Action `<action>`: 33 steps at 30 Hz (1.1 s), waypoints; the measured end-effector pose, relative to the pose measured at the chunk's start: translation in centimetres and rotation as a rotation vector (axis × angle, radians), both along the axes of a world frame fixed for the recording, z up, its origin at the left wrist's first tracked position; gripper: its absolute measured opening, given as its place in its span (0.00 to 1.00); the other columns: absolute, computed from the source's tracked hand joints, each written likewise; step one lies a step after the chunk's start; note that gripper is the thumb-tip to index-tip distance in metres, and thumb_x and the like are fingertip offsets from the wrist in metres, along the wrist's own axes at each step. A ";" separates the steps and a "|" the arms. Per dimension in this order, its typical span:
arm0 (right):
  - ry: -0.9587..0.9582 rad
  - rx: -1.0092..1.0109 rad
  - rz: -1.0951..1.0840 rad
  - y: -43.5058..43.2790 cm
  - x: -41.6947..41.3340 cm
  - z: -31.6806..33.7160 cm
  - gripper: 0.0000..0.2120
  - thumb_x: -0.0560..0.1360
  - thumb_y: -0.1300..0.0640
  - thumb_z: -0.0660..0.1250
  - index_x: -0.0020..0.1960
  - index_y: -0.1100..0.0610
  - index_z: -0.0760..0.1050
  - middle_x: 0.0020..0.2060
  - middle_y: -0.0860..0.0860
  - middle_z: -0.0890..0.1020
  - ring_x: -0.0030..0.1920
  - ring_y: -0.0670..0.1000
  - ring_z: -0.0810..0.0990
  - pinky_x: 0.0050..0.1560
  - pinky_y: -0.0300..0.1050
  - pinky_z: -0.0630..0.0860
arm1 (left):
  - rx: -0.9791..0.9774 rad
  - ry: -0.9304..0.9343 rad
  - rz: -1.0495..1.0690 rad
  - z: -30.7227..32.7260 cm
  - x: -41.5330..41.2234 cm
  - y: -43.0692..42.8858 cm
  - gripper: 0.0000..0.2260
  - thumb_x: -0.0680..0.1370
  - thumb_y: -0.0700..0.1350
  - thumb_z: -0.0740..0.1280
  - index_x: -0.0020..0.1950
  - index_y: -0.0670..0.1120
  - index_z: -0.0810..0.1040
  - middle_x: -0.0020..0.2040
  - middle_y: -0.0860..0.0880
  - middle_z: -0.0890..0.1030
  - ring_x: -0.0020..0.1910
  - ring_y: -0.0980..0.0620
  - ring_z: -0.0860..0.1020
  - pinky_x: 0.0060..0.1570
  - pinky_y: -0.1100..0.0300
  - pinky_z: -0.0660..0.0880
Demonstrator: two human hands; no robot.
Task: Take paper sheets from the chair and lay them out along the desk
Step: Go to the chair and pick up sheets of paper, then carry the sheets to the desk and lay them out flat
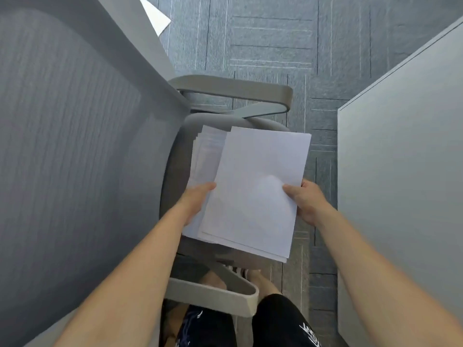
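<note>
From the head view, the right hand (pixel 306 202) pinches a few white sheets (pixel 258 186), thumb on top, above the chair (pixel 175 156). The left hand (pixel 196 202) reaches under their left edge; its grip cannot be told. More paper (pixel 208 151) lies on the seat, and the desk (pixel 400 171) stands to the right.

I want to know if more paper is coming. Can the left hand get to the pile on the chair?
Probably yes. The left hand lies right by the pile on the chair seat, with nothing between them; the sheets pinched by the right hand cover only part of it.
</note>
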State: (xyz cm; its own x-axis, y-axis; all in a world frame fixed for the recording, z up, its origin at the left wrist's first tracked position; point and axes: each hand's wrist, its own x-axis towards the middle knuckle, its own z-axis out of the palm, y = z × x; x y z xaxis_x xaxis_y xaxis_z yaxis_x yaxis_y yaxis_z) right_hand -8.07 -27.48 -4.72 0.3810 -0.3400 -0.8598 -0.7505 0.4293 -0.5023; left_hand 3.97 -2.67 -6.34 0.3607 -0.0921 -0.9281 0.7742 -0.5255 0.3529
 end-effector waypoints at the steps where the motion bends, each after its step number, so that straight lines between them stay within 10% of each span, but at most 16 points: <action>1: -0.032 0.004 0.013 -0.5 0.0 2.5 0.09 0.78 0.64 0.67 0.56 0.57 0.79 0.50 0.54 0.85 0.48 0.57 0.84 0.50 0.53 0.81 | -0.055 -0.002 0.015 2.3 0.6 -0.2 0.29 0.78 0.57 0.69 0.75 0.45 0.68 0.73 0.48 0.72 0.71 0.48 0.70 0.71 0.52 0.66; 9: -0.287 0.078 -0.072 -1.7 -3.0 19.0 0.14 0.79 0.60 0.64 0.64 0.62 0.76 0.58 0.59 0.83 0.56 0.60 0.82 0.61 0.59 0.77 | -0.445 0.011 -0.057 20.0 3.0 -3.2 0.16 0.80 0.55 0.65 0.57 0.44 0.81 0.42 0.48 0.84 0.37 0.50 0.83 0.38 0.57 0.79; 13: -0.228 0.055 -0.164 1.2 -6.2 23.6 0.14 0.82 0.55 0.62 0.62 0.61 0.77 0.52 0.57 0.85 0.49 0.58 0.84 0.49 0.52 0.80 | -0.530 0.037 -0.238 24.4 0.6 -5.0 0.18 0.80 0.53 0.65 0.63 0.44 0.79 0.56 0.44 0.84 0.53 0.45 0.83 0.57 0.49 0.77; 26: -0.305 -0.414 -0.736 5.8 -25.2 36.1 0.05 0.80 0.56 0.66 0.48 0.56 0.77 0.42 0.51 0.82 0.42 0.53 0.81 0.42 0.47 0.77 | -0.677 -0.008 -0.811 33.1 -13.3 -13.3 0.13 0.78 0.44 0.69 0.61 0.40 0.78 0.50 0.42 0.83 0.45 0.43 0.82 0.51 0.47 0.80; 33: -0.361 -0.480 -1.083 9.4 -39.8 37.0 0.24 0.74 0.56 0.74 0.66 0.63 0.72 0.59 0.51 0.74 0.63 0.51 0.72 0.60 0.46 0.66 | -0.719 -0.156 -1.282 38.4 -27.4 -17.6 0.09 0.80 0.41 0.66 0.58 0.41 0.78 0.52 0.42 0.84 0.46 0.45 0.84 0.41 0.53 0.82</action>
State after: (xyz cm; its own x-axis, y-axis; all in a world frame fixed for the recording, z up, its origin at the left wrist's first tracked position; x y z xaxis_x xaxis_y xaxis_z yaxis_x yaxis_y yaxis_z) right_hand -47.83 -18.05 32.24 -0.1033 -0.8792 -0.4652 0.0904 0.4575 -0.8846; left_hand -23.41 -20.24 32.11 -0.2305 -0.8310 -0.5062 -0.1423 -0.4859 0.8624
